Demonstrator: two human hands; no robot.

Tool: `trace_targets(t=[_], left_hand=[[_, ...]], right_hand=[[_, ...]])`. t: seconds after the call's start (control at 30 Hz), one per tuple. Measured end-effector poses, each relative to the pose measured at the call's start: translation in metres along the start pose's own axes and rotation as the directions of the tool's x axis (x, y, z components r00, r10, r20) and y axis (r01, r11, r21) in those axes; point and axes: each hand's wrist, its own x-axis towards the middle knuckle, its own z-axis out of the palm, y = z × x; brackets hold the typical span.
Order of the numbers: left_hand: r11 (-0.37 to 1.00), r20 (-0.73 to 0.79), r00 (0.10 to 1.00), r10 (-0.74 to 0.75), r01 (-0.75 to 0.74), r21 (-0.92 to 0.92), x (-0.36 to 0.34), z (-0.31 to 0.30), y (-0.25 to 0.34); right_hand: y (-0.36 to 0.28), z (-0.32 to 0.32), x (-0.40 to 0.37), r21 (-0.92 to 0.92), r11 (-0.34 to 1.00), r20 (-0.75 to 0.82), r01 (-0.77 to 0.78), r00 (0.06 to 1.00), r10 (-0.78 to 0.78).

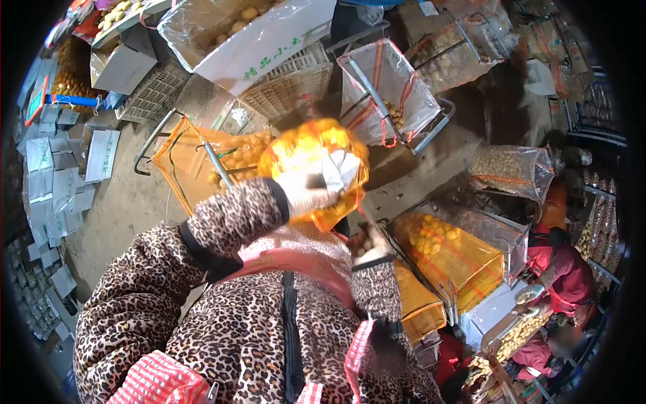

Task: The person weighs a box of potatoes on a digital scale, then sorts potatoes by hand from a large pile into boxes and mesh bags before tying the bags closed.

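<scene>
A full orange mesh bag (276,158), bulging with round yellowish potatoes, is right in front of my body. My left hand (306,195), pale and partly overexposed, is closed against the near side of this bag. A white crumpled patch (342,168) shows on the bag just beyond my fingers. Lower and to the right, my right hand (370,244) is in shadow with curled fingers. A thin orange cord (365,214) runs from the bag's lower edge to that hand. Both sleeves are leopard-print.
An open orange mesh bag on a metal frame (185,161) holds potatoes at left. Ahead are a lined white carton (269,50) and a clear bag on a frame (383,87). More orange bags (464,259) stand at right, where people in red (568,283) handle potatoes.
</scene>
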Motion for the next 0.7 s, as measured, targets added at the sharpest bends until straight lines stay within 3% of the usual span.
trace_targets(t=[0.07,0.1,0.13,0.2,0.27,0.37,0.47,0.5,0.6,0.63,0.67,0.7], left_hand=[[0.972,-0.053,0.985,0.163,-0.151,0.181,-0.017,0.022,0.003],[0.979,-0.071,0.997,0.019,-0.004,0.206,-0.017,0.033,-0.026],[0.993,-0.04,0.999,0.0,0.005,0.121,-0.014,0.041,-0.059],[0.914,-0.046,0.997,-0.064,0.077,0.399,-0.042,0.045,-0.03],[0.879,-0.067,0.998,-0.011,0.042,0.475,-0.044,0.061,-0.025],[0.852,-0.077,0.994,-0.082,0.11,0.511,-0.052,0.074,-0.025],[0.839,-0.112,0.988,-0.11,0.153,0.523,-0.068,0.09,-0.02],[0.844,-0.086,0.99,-0.114,0.142,0.517,-0.054,0.056,-0.018],[0.846,-0.05,0.996,-0.069,0.085,0.526,-0.054,0.046,-0.028],[0.849,-0.022,0.999,-0.041,0.046,0.527,-0.056,0.044,-0.036],[0.852,0.005,1.0,-0.012,0.007,0.523,-0.058,0.042,-0.046],[0.841,0.031,0.999,-0.032,0.01,0.541,-0.059,0.042,-0.061]], right_hand=[[0.006,-0.045,0.011,0.077,0.996,0.226,-0.046,0.974,0.027],[0.011,-0.067,0.02,0.086,0.985,0.063,-0.151,0.987,0.146],[0.012,-0.066,0.009,0.07,0.986,-0.006,-0.153,0.988,0.154],[0.008,-0.055,-0.017,0.039,0.988,-0.127,-0.152,0.98,0.156],[0.017,-0.091,0.01,-0.017,0.986,-0.061,-0.166,0.985,0.164],[0.029,-0.114,0.022,-0.071,0.979,-0.011,-0.193,0.981,0.193],[0.042,-0.135,0.022,-0.056,0.993,0.038,-0.104,0.994,0.106],[0.048,-0.114,0.035,-0.003,0.992,0.155,-0.13,0.979,0.129],[0.049,-0.087,0.016,-0.196,0.979,-0.072,-0.064,0.996,0.051],[0.052,-0.086,0.017,-0.118,0.99,-0.095,-0.076,0.993,0.065],[0.066,-0.12,0.045,-0.361,0.924,0.107,0.127,0.99,-0.094],[0.081,-0.155,0.073,-0.508,0.776,0.301,0.374,0.921,-0.247]])
